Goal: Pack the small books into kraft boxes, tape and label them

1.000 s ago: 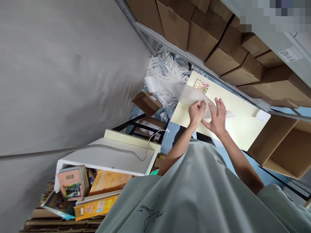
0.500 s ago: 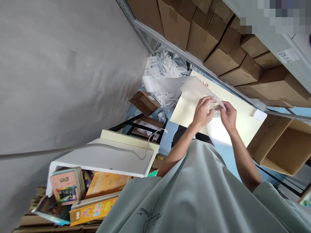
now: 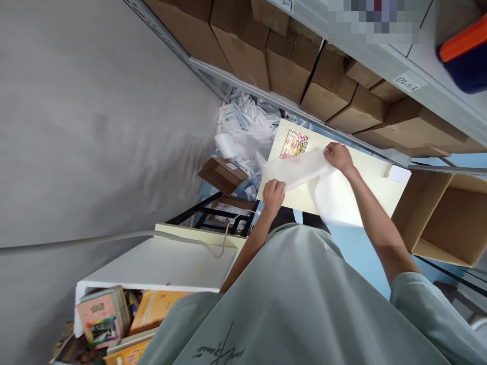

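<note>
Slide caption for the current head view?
Left hand and right hand hold a translucent white sheet over a pale yellow tabletop, near a colourful print.

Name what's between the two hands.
In the head view, a thin white sheet spans from the left hand to the right hand, over the cream tabletop.

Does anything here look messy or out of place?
Yes: loose white strips lie in a jumbled heap past the left end of the pale yellow rectangular tabletop, and a small brown cardboard box sits askew beside them. They look untidy compared with the shelved brown cardboard cartons.
</note>
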The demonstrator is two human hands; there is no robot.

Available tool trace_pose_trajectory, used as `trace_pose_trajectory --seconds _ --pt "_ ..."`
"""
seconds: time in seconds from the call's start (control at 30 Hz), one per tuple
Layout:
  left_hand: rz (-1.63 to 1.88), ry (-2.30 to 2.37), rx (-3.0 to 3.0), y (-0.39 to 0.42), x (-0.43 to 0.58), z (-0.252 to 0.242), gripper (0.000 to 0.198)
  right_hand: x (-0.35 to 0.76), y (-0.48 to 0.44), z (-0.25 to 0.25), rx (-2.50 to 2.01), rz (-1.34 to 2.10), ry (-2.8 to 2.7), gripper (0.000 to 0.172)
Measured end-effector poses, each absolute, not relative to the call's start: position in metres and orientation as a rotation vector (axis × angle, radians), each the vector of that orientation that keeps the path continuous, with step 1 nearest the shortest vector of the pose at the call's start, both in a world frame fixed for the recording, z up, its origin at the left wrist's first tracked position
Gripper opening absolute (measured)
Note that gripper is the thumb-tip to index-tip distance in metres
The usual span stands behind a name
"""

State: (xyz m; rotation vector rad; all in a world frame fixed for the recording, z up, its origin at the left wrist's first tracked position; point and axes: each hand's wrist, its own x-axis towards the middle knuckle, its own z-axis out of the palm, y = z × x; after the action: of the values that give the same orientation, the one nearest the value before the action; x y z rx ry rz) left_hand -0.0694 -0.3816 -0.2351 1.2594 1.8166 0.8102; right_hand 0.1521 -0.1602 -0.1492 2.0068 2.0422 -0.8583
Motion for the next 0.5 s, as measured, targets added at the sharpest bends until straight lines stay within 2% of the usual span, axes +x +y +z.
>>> trace_pose_trajectory --seconds 0.1,0.2,0.3,0.37,0.5 --pt "0.778 1.842 1.283 -0.409 -0.060 -0.223 0.013 0.128 -0.169 -0.140 1.883 -0.879 2.182 0.024" --pt "0.938 1.895 1.223 -0.426 -0.056 -0.205 0.013 0.140 -0.181 -0.109 1.879 -0.922 2.398 0.034" --pt "1.044 1.976 1.136 -0.422 -0.061 -0.196 0.014 0.179 -0.185 -0.093 1.974 -0.860 2.347 0.033" --pt "0.958 1.988 1.199 -0.407 -0.064 -0.199 0.018 0.201 -0.183 -0.099 2.030 -0.809 2.237 0.028" --pt "0.524 1.808 1.516 -0.377 -0.065 -0.221 0.032 0.208 -0.179 -0.135 2.061 -0.788 2.054 0.026"
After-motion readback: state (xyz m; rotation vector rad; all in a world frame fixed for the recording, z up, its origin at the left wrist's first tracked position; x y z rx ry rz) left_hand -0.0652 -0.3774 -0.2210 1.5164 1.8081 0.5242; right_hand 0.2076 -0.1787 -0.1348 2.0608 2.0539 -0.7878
